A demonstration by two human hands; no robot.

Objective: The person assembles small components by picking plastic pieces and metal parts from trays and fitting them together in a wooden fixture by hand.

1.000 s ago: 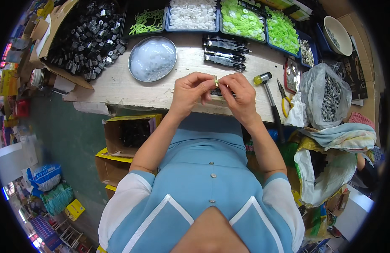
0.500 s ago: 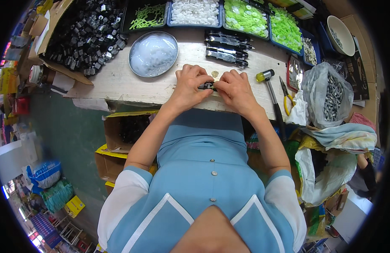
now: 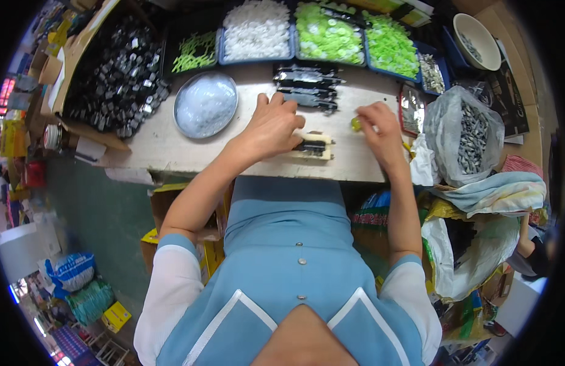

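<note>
Small assembly workshop: wooden bench, trays of green parts, box of black components

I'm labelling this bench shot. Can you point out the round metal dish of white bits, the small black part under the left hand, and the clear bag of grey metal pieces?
Round metal dish (image 3: 180, 117): head view, left rim.
Small black part (image 3: 313, 146): head view, middle.
Clear bag of grey metal pieces (image 3: 444, 125): head view, left wall.

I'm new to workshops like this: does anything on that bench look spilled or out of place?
Nothing stands out. The trays keep their white and green parts inside, and the left hand rests on a black part.
</note>
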